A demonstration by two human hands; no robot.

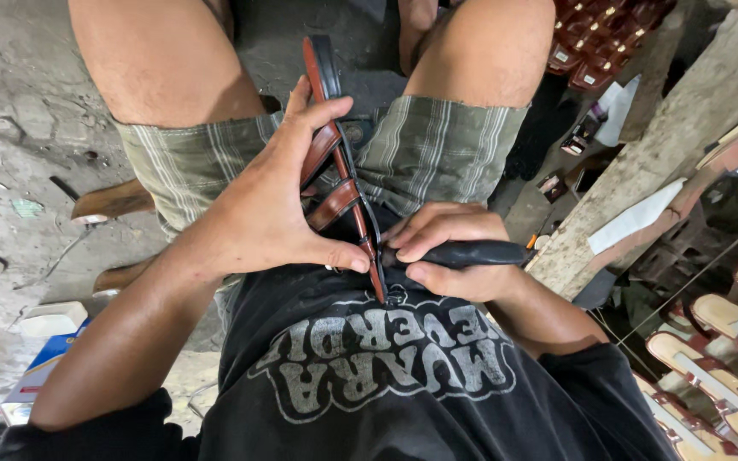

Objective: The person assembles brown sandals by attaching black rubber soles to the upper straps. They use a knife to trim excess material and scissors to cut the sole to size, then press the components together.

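Observation:
A brown leather sandal with straps and a dark sole stands on its edge between my thighs, its heel end against my black shirt. My left hand wraps over the straps and holds the sandal, thumb pressed near the heel. My right hand grips a tool with a black handle, whose tip meets the sandal's edge beside my left thumb. The tool's working end is hidden by my fingers.
A rough wooden beam slants along the right. Several unfinished tan soles with brown straps lie at lower right. Finished brown sandals are stacked at top right. A wooden stool edge and a blue box sit on the concrete floor at left.

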